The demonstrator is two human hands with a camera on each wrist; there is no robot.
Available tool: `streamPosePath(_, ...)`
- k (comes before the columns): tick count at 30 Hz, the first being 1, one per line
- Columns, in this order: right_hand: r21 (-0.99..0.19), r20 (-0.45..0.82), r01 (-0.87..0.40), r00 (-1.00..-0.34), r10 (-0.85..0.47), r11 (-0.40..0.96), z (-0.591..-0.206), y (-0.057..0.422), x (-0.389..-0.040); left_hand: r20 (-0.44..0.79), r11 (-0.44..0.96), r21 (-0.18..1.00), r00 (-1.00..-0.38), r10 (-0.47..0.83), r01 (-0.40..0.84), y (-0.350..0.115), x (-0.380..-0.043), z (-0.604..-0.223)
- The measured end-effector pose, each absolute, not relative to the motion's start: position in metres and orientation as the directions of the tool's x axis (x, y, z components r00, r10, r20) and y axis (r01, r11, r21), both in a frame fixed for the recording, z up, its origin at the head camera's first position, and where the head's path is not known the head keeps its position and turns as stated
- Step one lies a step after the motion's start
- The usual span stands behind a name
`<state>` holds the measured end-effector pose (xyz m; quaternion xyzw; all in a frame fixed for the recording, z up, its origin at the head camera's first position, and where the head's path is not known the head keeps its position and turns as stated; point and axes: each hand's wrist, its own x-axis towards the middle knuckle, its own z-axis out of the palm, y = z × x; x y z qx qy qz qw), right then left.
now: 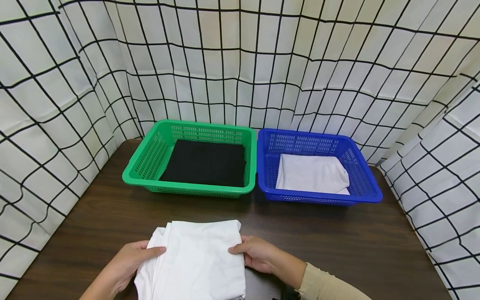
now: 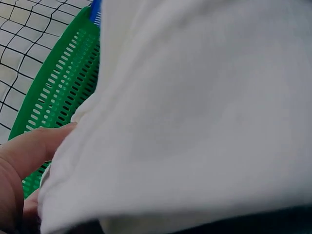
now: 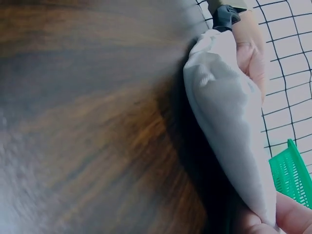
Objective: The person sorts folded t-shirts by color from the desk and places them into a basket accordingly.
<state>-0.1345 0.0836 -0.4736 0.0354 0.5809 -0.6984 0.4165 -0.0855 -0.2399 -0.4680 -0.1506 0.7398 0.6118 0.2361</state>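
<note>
A folded white cloth is held up between both hands near the front of the table. My left hand pinches its left edge, thumb on top and the other fingers behind. On the opposite edge my right hand grips the cloth with the thumb in front. In the left wrist view the cloth fills most of the picture, with the left thumb at its border. From the right wrist, the folded cloth shows edge-on above the dark table, with the right fingertips pinching its near end.
Behind the cloth stands a green basket with folded black cloth inside. To its right, a blue basket holds a folded white cloth. White curtains with black grid lines surround the brown table.
</note>
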Motion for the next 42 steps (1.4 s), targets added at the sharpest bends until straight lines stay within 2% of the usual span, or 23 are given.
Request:
streamPosePath(11,-0.789,-0.535,0.613,-0.665,-0.520,0.027,-0.467,0.090,-0.141,-0.539,0.178,0.830,-0.843,0.005,-0.529,-0.232,-0.088,-0.465)
streamPosePath(18,-0.809,-0.518,0.586,-0.679,-0.521,0.041,-0.456,0.096,-0.143,-0.522,0.142,0.848,-0.852,0.048,-0.511,-0.230,-0.089,-0.458)
streamPosePath(34,-0.862,-0.461,0.500,-0.707,-0.536,0.080,-0.403,0.125,-0.158,-0.488,0.132,0.867,-0.873,0.024,-0.481,-0.211,-0.106,-0.404)
streamPosePath(42,-0.883,-0.436,0.461,-0.734,-0.521,0.088,-0.383,0.140,-0.163,-0.457,0.082,0.889,-0.885,0.087,-0.451,-0.200,-0.112,-0.382)
